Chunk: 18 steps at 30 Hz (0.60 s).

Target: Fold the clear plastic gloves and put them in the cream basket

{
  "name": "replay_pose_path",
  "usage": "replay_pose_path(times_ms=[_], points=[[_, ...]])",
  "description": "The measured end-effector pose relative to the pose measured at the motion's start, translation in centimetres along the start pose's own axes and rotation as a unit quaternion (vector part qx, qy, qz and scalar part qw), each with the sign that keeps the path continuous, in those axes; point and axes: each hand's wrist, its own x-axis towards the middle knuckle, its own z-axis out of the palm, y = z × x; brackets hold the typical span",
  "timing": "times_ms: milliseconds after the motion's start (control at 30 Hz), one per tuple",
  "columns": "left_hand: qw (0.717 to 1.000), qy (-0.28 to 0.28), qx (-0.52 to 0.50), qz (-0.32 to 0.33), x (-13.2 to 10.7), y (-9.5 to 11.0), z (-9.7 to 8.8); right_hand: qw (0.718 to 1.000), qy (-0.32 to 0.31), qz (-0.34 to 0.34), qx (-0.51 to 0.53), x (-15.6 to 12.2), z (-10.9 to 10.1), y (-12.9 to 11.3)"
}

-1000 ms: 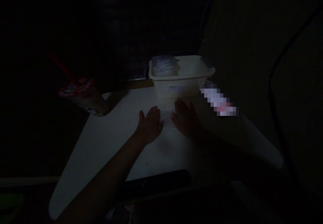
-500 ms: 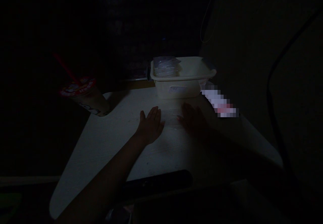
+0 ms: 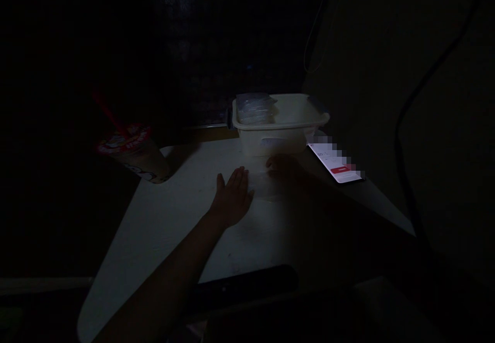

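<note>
The scene is very dark. My left hand [image 3: 232, 196] lies flat on the white table [image 3: 162, 229], fingers stretched out, its fingertips at the left edge of a clear plastic sheet or bag [image 3: 266, 185]. My right hand [image 3: 284, 170] is in shadow on the right side of that clear plastic, just in front of the cream plastic tub [image 3: 280, 126]. Its fingers look curled, but the dark hides whether they grip anything. Clear folded bags [image 3: 255, 108] are stacked in the tub's left end.
A lidded drink cup [image 3: 133, 152] with a red straw stands at the table's left edge. A lit phone [image 3: 336, 162] lies right of the tub. A long dark object [image 3: 243, 289] rests along the near table edge. A cable [image 3: 417, 142] hangs at right.
My right hand has slid away from the left hand and toward the tub, going from flat to curled and darker. My left hand has stayed flat in place.
</note>
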Motion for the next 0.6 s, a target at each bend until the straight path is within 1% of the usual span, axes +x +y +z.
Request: replay_pose_path(times_ms=[67, 133, 300, 367, 433, 500, 533, 567, 600], points=[[1.0, 0.001, -0.002, 0.001, 0.0, 0.0, -0.1, 0.999, -0.047, -0.001, -0.008, 1.2, -0.4, -0.2], [1.0, -0.004, -0.008, 0.0, 0.0, -0.1, 0.0, 0.997, -0.072, -0.011, -0.01, 1.9, -0.7, -0.3], [0.999, -0.002, -0.042, -0.002, 0.0, -0.2, 0.1, 0.993, -0.095, -0.068, 0.004, 2.3, -1.3, 0.0], [0.997, 0.001, -0.079, -0.007, 0.0, -0.3, 0.0, 0.99, -0.093, -0.099, 0.026, 2.3, -1.7, 0.1], [0.99, 0.01, -0.138, -0.02, 0.0, -0.6, -0.3, 0.987, -0.085, -0.13, 0.05, 2.3, -2.1, 0.0], [0.972, 0.029, -0.23, -0.039, 0.2, -1.0, -0.5, 0.981, -0.083, -0.157, 0.08, 2.3, -2.5, -0.2], [0.953, 0.039, -0.295, -0.048, 0.3, -1.2, -0.6, 0.977, -0.087, -0.168, 0.098, 2.2, -2.7, -0.3], [0.926, 0.048, -0.369, -0.057, 0.4, -1.4, -0.7, 0.972, -0.091, -0.179, 0.119, 2.1, -2.9, -0.4], [0.892, 0.052, -0.444, -0.065, 0.5, -1.6, -0.7, 0.966, -0.094, -0.191, 0.145, 2.0, -3.1, -0.6]])
